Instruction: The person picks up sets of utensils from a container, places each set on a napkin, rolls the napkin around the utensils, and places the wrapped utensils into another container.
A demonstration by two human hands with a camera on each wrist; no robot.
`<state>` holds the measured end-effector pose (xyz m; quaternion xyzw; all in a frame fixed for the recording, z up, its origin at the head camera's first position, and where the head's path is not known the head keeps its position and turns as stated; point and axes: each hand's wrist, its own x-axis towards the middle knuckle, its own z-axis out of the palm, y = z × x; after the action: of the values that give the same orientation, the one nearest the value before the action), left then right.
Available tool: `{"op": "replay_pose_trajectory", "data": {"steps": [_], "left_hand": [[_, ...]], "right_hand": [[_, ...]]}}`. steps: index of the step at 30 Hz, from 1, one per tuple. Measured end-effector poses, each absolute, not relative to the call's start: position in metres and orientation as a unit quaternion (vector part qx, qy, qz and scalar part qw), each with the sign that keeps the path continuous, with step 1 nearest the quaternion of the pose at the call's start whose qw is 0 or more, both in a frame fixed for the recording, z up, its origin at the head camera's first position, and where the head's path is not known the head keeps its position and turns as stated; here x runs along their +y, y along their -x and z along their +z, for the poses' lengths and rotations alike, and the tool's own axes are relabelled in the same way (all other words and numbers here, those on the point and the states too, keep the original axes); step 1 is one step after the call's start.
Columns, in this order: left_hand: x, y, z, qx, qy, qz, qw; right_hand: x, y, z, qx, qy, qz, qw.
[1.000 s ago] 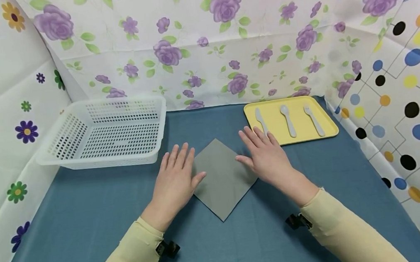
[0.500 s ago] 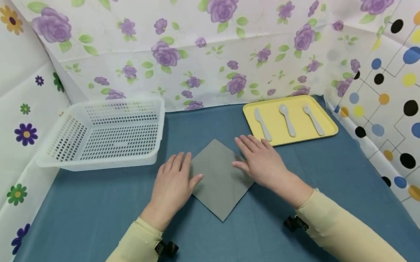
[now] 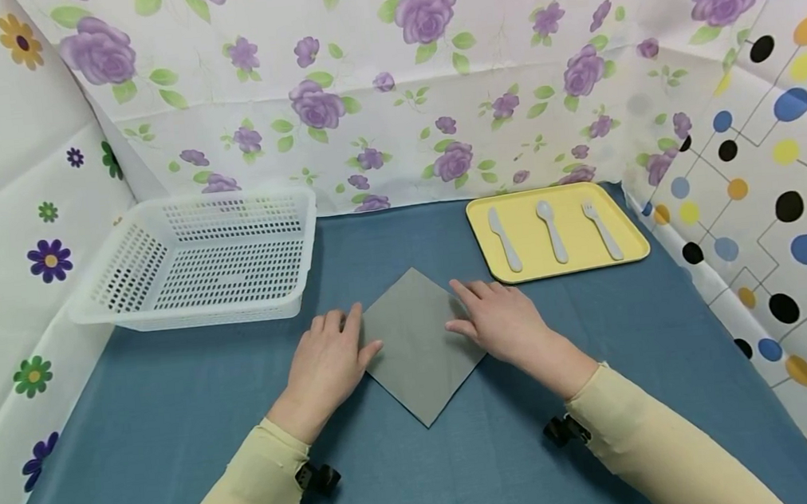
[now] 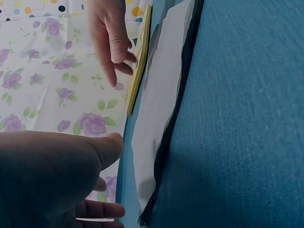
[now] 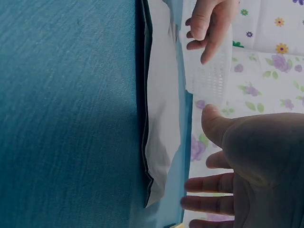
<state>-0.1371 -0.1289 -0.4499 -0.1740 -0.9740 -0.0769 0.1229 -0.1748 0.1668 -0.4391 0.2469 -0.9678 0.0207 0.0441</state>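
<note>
A folded grey cloth (image 3: pixel 421 346) lies flat as a diamond on the blue tablecloth. The left hand (image 3: pixel 323 363) is at its left corner, fingers bent a little and thumb over the cloth. At the right corner is the right hand (image 3: pixel 507 323), index finger and thumb extended over the cloth, the other fingers bent. In the left wrist view the left hand (image 4: pixel 57 166) is beside the layered cloth (image 4: pixel 159 104), thumb apart from the fingers. The right wrist view has the right hand (image 5: pixel 251 161) beside the cloth (image 5: pixel 161 95), holding nothing.
A white perforated basket (image 3: pixel 293 303) stands at the back left. On the back right, a yellow tray (image 3: pixel 529 253) holds a grey knife (image 3: pixel 505 240), spoon (image 3: pixel 551 231) and fork (image 3: pixel 602 230). Patterned sheets (image 3: pixel 392 125) hang behind and at both sides.
Both hands have come down and slightly nearer the front, beside the cloth's corners. Their fingers, straight earlier, are now more bent. The cloth has not visibly moved.
</note>
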Motion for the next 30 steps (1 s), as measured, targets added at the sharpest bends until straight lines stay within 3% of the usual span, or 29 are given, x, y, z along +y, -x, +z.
{"op": "replay_pose_trajectory", "data": {"steps": [18, 30], "left_hand": [[-0.129, 0.139, -0.455, -0.976, 0.188, -0.066, 0.093], [-0.124, 0.137, -0.454, -0.969, 0.209, -0.068, 0.112]], "right_hand": [[0.170, 0.180, -0.446, -0.976, -0.217, -0.001, 0.001], [0.175, 0.187, -0.448, -0.980, -0.200, 0.002, -0.014]]}}
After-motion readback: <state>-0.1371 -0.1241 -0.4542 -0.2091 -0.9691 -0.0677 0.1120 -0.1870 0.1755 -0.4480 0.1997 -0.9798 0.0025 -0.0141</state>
